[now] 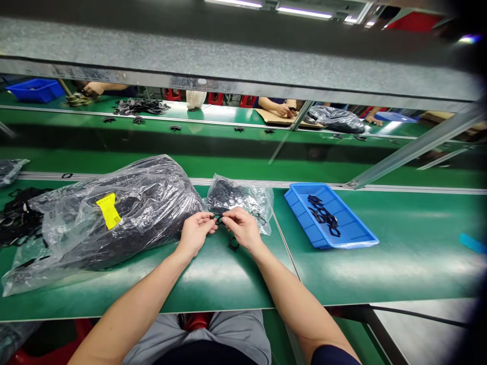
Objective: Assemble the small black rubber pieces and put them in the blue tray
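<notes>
My left hand [196,231] and my right hand [242,226] meet over the green table [213,279], both pinched on one small black part [218,218] held between their fingertips. Another small black part [233,245] lies on the table just under my right hand. Right behind my hands lies a small clear bag [243,198] of black parts. A large clear bag [114,218] full of black parts, with a yellow label [108,210], lies to the left. A blue tray [329,215] to the right holds several black parts.
A heap of loose black parts [17,215] lies at the far left. Beyond a green conveyor belt [228,147], other people's hands [283,108] work at an opposite bench with a blue bin [36,89], black parts and a bag. A slanted metal bar [414,147] rises at right.
</notes>
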Motion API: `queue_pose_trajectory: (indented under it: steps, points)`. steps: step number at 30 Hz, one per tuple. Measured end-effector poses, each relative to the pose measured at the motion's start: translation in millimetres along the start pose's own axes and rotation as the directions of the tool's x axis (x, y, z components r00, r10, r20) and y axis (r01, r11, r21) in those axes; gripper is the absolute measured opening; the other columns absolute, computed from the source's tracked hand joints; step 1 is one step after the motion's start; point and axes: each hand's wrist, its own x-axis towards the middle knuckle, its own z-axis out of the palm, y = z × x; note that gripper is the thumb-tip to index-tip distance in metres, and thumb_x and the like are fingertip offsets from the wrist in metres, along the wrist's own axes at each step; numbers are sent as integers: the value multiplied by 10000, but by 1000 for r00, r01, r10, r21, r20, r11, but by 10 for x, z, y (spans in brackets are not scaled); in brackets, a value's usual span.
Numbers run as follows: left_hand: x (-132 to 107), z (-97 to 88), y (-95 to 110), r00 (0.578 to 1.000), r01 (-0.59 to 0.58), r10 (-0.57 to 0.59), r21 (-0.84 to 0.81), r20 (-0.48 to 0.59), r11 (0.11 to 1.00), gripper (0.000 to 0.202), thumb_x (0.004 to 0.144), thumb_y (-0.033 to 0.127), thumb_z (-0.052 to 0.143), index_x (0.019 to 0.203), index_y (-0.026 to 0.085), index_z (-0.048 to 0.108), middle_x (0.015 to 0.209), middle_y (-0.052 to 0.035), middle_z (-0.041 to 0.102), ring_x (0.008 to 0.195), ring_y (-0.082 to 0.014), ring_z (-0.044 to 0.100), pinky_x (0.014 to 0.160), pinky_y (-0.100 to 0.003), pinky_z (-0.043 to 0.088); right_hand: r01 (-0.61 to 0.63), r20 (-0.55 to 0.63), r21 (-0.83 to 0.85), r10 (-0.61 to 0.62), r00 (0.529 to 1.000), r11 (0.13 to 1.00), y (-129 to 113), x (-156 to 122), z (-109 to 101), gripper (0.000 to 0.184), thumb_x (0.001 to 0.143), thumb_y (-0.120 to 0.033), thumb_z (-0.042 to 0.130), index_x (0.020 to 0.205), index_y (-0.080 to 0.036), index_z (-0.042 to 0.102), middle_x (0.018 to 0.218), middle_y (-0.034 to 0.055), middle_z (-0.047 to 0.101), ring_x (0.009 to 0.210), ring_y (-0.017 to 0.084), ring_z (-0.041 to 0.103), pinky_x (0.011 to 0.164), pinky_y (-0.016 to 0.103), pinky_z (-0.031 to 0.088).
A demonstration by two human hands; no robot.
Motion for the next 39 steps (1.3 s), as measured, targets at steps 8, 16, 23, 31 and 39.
queue_pose_trajectory:
  steps: [8, 16, 23, 31, 39]
  points:
    - [-24, 2, 4, 985, 103, -93, -64, 145, 993, 330, 616, 157, 748, 935, 96, 690, 776, -75, 713, 687, -152, 677, 652, -253, 525, 203, 73, -241, -191, 979, 949, -34, 12, -25, 151, 875, -310, 596, 912, -261, 734, 789, 47, 600, 759, 187, 577, 696, 322, 481]
    - [-6, -6, -27, 996, 41, -39, -26, 84, 999, 311, 629, 235, 788, 886, 105, 670, 647, -32, 678, 608, -127, 641, 602, -239, 500, 116, 21, -150, -115, 993, 982, -29, 1, 1, 206, 818, -345, 656, 995, -246, 693, 873, 55, 593, 734, 174, 561, 630, 302, 492]
    - [-2, -25, 34, 996, 65, -58, -102, 71, 993, 335, 625, 238, 784, 899, 108, 643, 729, -47, 699, 629, -119, 640, 610, -232, 488, -343, 140, 290, 315, 939, 893, -23, 26, 77, 288, 721, -417, 711, 864, -184, 620, 660, -11, 612, 508, 114, 536, 466, 243, 453]
    - [-2, -37, 45, 995, 67, -60, -84, 84, 994, 311, 606, 209, 784, 872, 118, 651, 694, -29, 685, 593, -106, 617, 548, -204, 444, -387, 173, 372, 347, 922, 844, -59, 19, 91, 282, 694, -392, 743, 805, -183, 589, 601, -31, 595, 506, 106, 551, 459, 221, 455]
    - [10, -33, -4, 999, -30, 30, 0, 23, 1000, 289, 605, 229, 789, 847, 122, 674, 631, -12, 652, 581, -125, 625, 548, -225, 467, -361, 187, 360, 313, 931, 860, -56, 28, 67, 287, 674, -389, 750, 793, -195, 576, 642, -31, 583, 536, 117, 563, 502, 248, 469]
